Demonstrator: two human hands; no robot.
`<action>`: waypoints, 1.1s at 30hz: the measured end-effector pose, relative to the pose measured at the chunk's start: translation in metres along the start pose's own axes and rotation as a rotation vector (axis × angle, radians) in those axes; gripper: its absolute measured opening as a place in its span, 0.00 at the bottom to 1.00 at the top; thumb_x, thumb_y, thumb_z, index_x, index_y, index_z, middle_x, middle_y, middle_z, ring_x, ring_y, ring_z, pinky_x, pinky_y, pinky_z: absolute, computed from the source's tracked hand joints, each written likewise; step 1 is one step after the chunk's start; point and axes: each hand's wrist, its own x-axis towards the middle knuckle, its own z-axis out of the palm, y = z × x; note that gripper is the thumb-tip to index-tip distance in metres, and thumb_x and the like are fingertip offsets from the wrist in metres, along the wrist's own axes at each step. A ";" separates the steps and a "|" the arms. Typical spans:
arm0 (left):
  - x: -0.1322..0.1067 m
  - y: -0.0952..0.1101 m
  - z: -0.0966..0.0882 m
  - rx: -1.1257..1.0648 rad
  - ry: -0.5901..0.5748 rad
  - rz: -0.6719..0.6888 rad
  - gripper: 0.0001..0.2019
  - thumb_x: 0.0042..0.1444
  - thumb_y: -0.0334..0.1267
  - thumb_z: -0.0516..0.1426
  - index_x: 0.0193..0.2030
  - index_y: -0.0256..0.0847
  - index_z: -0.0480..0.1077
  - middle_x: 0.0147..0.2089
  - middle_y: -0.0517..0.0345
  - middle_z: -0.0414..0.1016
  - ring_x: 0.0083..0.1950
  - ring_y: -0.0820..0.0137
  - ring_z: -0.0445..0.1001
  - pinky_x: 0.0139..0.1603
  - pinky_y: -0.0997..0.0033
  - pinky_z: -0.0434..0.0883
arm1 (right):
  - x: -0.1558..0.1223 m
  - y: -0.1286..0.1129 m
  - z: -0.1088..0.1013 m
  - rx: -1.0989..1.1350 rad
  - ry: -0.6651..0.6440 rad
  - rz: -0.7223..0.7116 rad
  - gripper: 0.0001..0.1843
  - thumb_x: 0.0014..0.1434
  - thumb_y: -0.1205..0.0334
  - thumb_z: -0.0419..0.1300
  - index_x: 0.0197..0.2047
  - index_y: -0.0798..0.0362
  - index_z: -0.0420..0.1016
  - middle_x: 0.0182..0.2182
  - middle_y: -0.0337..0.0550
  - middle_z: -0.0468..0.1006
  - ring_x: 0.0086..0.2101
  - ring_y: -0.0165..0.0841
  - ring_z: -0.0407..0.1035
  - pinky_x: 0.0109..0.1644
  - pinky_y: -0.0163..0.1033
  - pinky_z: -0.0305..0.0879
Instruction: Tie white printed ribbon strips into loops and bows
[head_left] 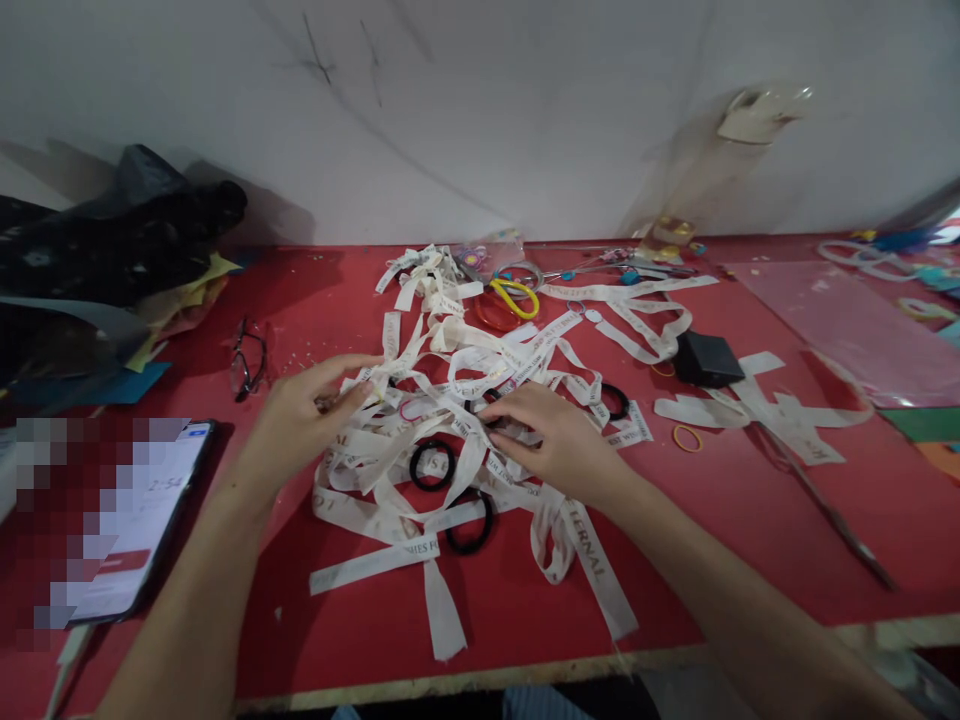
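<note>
Printed white ribbons [469, 460] lie in a tangled heap on the red table, with black hair ties [432, 466] among them. At the heap's left side my left hand [322, 400] pinches a ribbon between thumb and fingers. My right hand [555, 440] has its fingers closed on a black hair tie [474, 404], mostly hidden by the fingers and ribbon. A strip of white ribbon runs between the two hands. Another black hair tie [472, 545] lies just below, and one more [616, 402] rests to the right of my right hand.
Yellow-handled scissors [516, 299] lie behind the heap. A phone [142, 520] and glasses [247, 360] are on the left, near a black bag [112, 240]. To the right are a small black box [709, 358], a yellow rubber band [687, 438] and a thin metal tool [832, 515].
</note>
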 end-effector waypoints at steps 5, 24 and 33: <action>-0.002 0.006 0.001 0.088 -0.063 0.065 0.20 0.59 0.39 0.53 0.57 0.45 0.72 0.36 0.60 0.80 0.23 0.75 0.65 0.27 0.76 0.62 | 0.000 0.000 -0.001 0.033 -0.079 -0.030 0.16 0.59 0.69 0.60 0.50 0.50 0.74 0.45 0.46 0.76 0.44 0.35 0.72 0.48 0.39 0.68; -0.009 0.014 0.014 -0.286 -0.258 0.189 0.18 0.62 0.37 0.54 0.59 0.46 0.69 0.61 0.52 0.71 0.53 0.66 0.74 0.55 0.67 0.70 | -0.016 -0.017 -0.001 0.063 0.990 -0.253 0.13 0.56 0.76 0.61 0.34 0.46 0.73 0.37 0.41 0.76 0.36 0.33 0.73 0.35 0.40 0.72; -0.007 0.018 0.030 -0.465 -0.306 0.171 0.18 0.59 0.34 0.59 0.56 0.45 0.71 0.54 0.52 0.74 0.48 0.71 0.73 0.50 0.72 0.71 | -0.012 -0.027 0.003 0.161 0.587 -0.300 0.15 0.61 0.76 0.51 0.37 0.49 0.75 0.37 0.44 0.77 0.38 0.33 0.74 0.40 0.40 0.72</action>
